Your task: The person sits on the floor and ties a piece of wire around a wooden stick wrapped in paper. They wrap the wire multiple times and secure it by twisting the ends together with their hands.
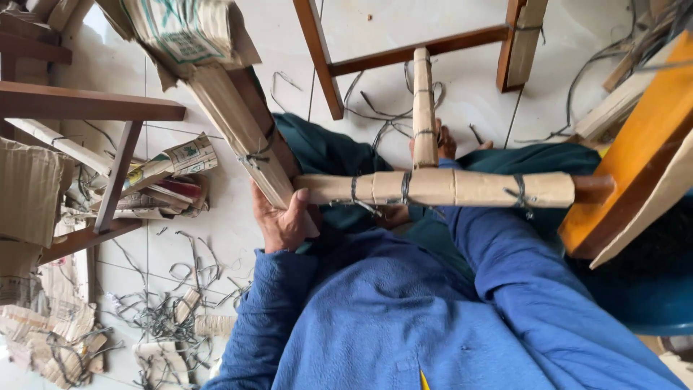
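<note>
A piece of wooden furniture lies across my lap, its parts wrapped in brown cardboard tied with dark straps. My left hand (284,221) grips the slanting wrapped leg (238,137) where it meets the long horizontal wrapped rail (462,188), thumb up against the rail's end. My right hand (446,142) reaches behind that rail and is mostly hidden. Its fingers show closed against the base of the wrapped cross rail (423,101), which runs away from me. Blue sleeves cover both arms.
A bare wooden frame (404,54) stands on the white tiled floor beyond. An orange wooden panel (635,180) is close on the right. More wooden frames (94,108), cardboard bundles (170,170) and cut strap scraps (166,310) crowd the left.
</note>
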